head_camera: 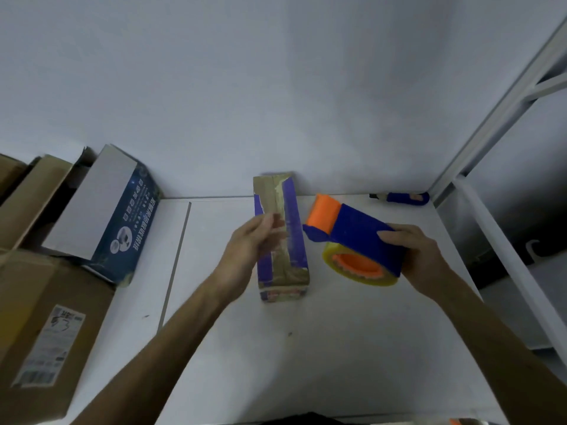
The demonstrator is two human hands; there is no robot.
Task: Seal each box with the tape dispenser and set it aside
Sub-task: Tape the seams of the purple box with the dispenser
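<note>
The left grip (251, 240) is blurred over the long box (294, 228), so I can't say whether its fingertips touch the cardboard, and it covers part of the box's top. The right grip (420, 256) hides the rear of the tape dispenser (359, 237). The brown carton (46, 302) is cut by the left edge, its label print unreadable. A small blue thing (403, 198) in the far corner of the worktop (337, 332) is too blurred to name.

White table (337, 348) bears narrow box (287, 271), blue carton (122, 216) and blue-handled tool (405, 198).
</note>
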